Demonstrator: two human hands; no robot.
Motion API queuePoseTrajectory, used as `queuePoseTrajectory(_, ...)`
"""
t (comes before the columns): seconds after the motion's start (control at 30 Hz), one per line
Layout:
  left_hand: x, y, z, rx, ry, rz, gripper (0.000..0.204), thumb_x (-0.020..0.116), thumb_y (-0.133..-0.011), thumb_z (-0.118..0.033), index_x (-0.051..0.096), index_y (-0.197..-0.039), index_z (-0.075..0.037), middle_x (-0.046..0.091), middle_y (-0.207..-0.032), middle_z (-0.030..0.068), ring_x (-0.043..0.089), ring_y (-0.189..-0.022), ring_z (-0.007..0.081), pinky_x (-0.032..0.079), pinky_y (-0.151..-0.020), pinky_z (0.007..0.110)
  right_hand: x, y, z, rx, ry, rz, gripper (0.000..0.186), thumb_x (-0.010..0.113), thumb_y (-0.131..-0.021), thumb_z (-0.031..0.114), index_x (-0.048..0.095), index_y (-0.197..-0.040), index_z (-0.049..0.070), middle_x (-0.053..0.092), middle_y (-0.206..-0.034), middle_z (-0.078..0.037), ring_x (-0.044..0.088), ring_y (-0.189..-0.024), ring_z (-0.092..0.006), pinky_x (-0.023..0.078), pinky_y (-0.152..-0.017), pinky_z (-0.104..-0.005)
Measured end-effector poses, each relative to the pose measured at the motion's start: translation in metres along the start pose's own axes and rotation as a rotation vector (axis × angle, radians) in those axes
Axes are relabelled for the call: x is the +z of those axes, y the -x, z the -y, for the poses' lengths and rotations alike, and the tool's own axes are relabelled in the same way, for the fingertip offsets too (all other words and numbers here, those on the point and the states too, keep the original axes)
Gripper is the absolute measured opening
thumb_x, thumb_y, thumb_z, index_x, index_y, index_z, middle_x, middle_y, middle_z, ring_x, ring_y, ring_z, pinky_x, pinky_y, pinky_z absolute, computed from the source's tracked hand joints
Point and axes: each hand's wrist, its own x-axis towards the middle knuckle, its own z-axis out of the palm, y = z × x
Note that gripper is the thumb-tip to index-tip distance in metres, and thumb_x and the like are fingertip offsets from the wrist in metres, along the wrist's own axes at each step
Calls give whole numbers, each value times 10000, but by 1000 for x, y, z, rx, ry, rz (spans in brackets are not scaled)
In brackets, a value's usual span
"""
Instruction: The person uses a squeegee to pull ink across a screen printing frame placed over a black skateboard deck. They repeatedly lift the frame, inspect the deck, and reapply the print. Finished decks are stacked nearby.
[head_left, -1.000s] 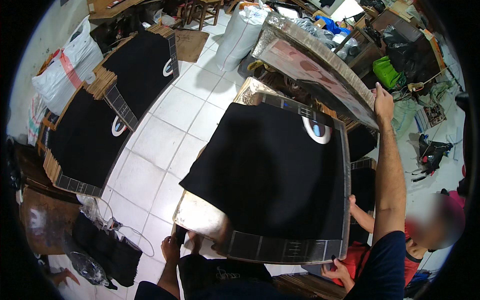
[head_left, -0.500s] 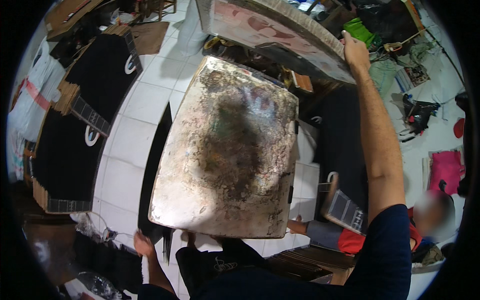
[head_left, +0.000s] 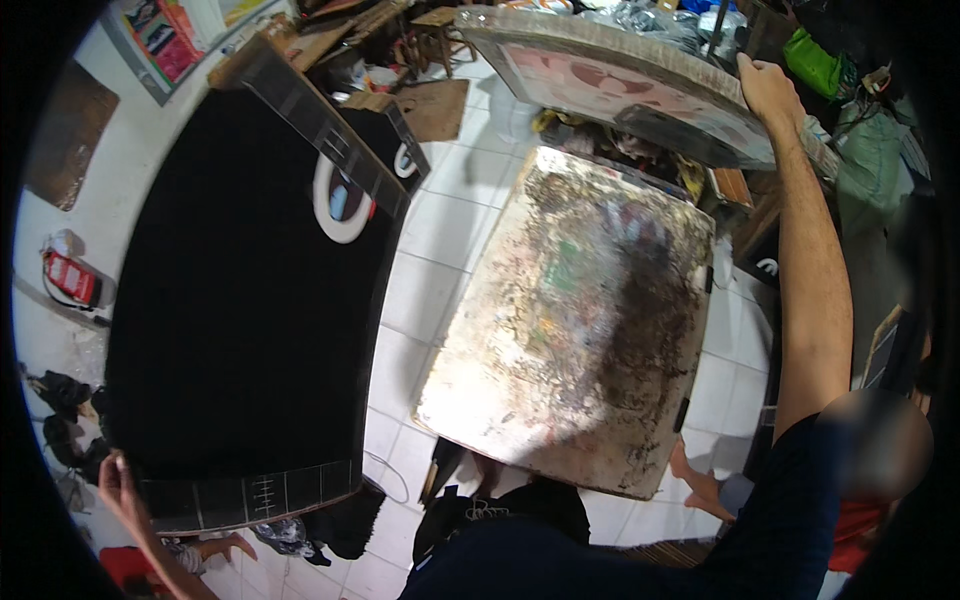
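Note:
My left hand (head_left: 120, 490) pinches the lower left corner of a large flat black panel (head_left: 250, 300). This panel has grey strips with white lines at both ends and a white handle near its far right corner. My right hand (head_left: 770, 92) is closed around the edge of a raised screen printing frame (head_left: 640, 85), whose mesh carries a pinkish pattern. The frame tilts up at the far side of a paint-crusted board (head_left: 590, 320). Nothing lies on the board, and my shadow falls across it.
Another black panel (head_left: 375, 140) with a white handle lies behind mine. Close by on the right is a person, with a foot (head_left: 695, 480) by the board. More bare feet (head_left: 225, 547) show at lower left. A fire extinguisher (head_left: 72, 280) and a green sack (head_left: 868, 160) stand farther out.
My left hand has swung the black panel from beside the board out to the left, so its broad face now shows. My right hand still holds the frame up. The view has turned left.

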Motion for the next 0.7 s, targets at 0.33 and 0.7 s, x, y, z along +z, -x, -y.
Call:
queuePoseTrajectory(0.33, 149, 53, 107, -108, 420, -191, 362, 601, -1069, -257, 617, -765, -61, 570, -755, -38, 496, -731, 90, 402, -658, 295, -8, 30, 5, 62, -42, 19, 591, 438, -942, 577, 721, -1321, 224, 705, -1322, -176, 646, -1261, -399, 478, -1079, -500)
queuePoseTrajectory(0.7, 466, 140, 27, -236, 471, 646, 338, 762, -975, -266, 642, -866, 31, 590, -768, -20, 503, -726, 105, 445, -665, 323, -3, 73, 0, 50, -37, -4, 561, 464, -919, 543, 760, -1255, 206, 735, -1239, -190, 674, -1197, -403, 505, -1042, -491)
